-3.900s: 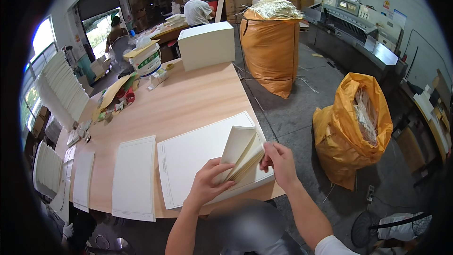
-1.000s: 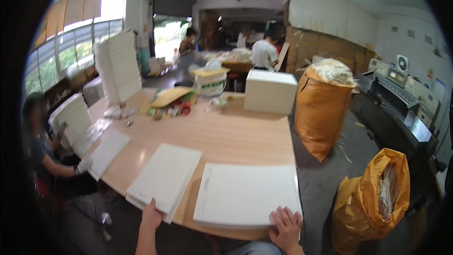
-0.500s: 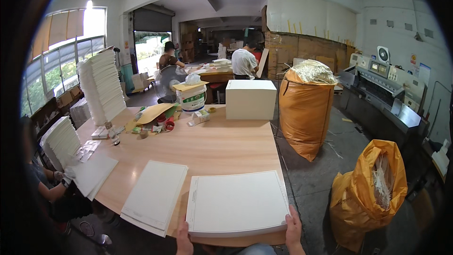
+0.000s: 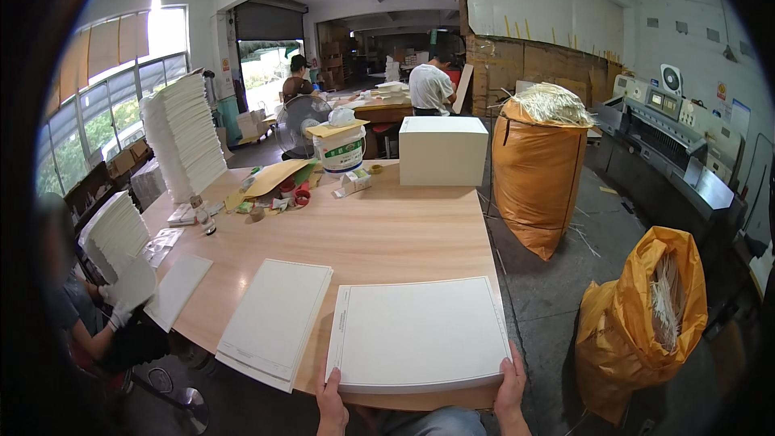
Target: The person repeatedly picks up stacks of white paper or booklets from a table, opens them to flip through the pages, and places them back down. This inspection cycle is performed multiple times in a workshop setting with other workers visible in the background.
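A thick, squared stack of white paper [image 4: 420, 335], its top sheet printed with a thin border line, lies at the near edge of the table. My left hand [image 4: 332, 406] grips its near left corner, thumb up along the side. On the opposite side my right hand [image 4: 510, 387] clasps the near right corner, fingers against the edge. The stack sits between both palms and appears to rest on the tabletop. Just left of it lies a thinner pile of similar white sheets [image 4: 276, 319], slightly fanned at its near end.
A co-worker's gloved hand [image 4: 121, 315] holds white sheets at the left table edge, near tall paper stacks [image 4: 182, 141]. A large white paper block [image 4: 442, 152], a bucket [image 4: 339, 149] and a glass bottle [image 4: 203, 216] stand farther back. Orange sacks [image 4: 537, 178] of paper strips stand right.
The view has shifted slightly, so the table appears higher and farther right. My hands stay at the stack's sides. The co-worker at left has lifted some sheets off the table edge.
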The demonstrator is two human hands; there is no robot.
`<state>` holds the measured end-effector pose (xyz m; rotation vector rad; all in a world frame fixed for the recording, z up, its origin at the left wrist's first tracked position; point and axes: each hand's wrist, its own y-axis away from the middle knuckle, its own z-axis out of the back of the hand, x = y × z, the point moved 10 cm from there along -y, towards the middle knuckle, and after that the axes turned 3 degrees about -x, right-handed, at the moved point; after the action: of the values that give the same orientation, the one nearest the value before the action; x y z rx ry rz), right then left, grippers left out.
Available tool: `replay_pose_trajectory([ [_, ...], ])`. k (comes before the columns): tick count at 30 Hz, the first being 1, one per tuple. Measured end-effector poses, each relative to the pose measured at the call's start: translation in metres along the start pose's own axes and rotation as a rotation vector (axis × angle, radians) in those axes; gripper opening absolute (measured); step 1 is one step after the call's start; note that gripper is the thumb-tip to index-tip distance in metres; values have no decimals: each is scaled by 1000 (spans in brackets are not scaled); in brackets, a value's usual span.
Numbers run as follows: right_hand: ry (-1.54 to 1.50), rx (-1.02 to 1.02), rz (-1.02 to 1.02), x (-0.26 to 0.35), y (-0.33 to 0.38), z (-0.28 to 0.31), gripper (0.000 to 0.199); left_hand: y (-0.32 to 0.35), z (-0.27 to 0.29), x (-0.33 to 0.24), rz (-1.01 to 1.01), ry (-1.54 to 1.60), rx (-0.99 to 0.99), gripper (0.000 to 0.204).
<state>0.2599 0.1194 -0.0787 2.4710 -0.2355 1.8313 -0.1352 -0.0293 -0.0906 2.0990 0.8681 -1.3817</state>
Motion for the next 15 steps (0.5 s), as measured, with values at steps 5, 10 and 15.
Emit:
replay_pose_trajectory([
  [5, 110, 71, 3, 1, 0, -1, 55, -5, 12, 5, -53, -81, 102, 61],
  [10, 167, 102, 11, 8, 2, -2, 55, -15, 3, -13, -25, -41, 380, 86],
  [15, 158, 107, 55, -2, -1, 9, 56, -38, -21, -9, 58, 27, 484, 95],
])
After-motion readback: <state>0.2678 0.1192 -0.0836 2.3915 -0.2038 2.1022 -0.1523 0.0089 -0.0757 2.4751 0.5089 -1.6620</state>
